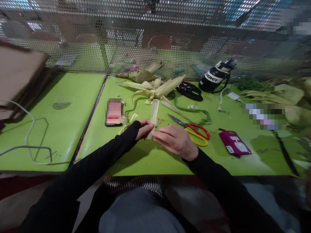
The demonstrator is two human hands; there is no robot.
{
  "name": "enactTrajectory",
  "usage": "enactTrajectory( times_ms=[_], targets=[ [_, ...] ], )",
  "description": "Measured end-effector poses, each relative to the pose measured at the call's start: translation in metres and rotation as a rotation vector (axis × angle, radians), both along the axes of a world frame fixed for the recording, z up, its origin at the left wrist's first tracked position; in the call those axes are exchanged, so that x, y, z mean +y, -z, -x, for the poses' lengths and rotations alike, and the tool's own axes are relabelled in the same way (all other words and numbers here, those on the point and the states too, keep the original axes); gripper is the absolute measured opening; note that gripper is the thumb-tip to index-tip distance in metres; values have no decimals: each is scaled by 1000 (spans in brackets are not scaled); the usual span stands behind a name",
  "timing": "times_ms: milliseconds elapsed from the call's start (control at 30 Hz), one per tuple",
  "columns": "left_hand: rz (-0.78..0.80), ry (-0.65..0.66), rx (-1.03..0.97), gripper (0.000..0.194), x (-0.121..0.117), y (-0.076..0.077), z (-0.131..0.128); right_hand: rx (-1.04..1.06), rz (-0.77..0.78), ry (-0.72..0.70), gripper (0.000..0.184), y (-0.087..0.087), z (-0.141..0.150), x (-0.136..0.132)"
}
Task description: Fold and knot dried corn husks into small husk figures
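A pale strip of corn husk (155,111) stands upright between my hands, over the green table. My left hand (144,128) pinches its lower part from the left. From the right, my right hand (176,139) has thumb and fingertips closed on the same strip near its bottom edge. Beyond the strip lies a pile of dried corn husks (167,88). A torn bit of husk (131,122) rests beside my left wrist. Scissors (188,124) with red and yellow handles lie just past my right hand, and a green cord (194,110) curls behind them.
A phone (114,113) lies to the left. At the back are a black roll (189,90) and a black bottle (216,77) before a perforated metal screen (126,38). A purple power strip (235,143) sits right, near more husks (289,94). A white cable (30,129) crosses the left table.
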State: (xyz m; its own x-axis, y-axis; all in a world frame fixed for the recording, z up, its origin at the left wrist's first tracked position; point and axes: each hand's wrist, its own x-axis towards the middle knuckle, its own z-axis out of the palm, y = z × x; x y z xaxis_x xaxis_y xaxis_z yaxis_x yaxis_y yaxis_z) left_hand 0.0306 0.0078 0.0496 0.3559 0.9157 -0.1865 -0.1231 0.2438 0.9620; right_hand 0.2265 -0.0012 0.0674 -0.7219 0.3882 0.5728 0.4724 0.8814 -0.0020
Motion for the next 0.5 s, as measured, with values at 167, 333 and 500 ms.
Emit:
enactTrajectory(
  times_ms=[167, 333, 500],
  targets=[
    [55, -43, -11, 13, 5, 1, 1, 34, 126, -23, 16, -4, 17, 22],
    [116, -111, -87, 17, 10, 5, 1, 267, 441, -13, 7, 1, 22, 23],
    [127, -172, -137, 19, 10, 8, 4, 297, 504, -19, 15, 14, 17, 23]
  ],
)
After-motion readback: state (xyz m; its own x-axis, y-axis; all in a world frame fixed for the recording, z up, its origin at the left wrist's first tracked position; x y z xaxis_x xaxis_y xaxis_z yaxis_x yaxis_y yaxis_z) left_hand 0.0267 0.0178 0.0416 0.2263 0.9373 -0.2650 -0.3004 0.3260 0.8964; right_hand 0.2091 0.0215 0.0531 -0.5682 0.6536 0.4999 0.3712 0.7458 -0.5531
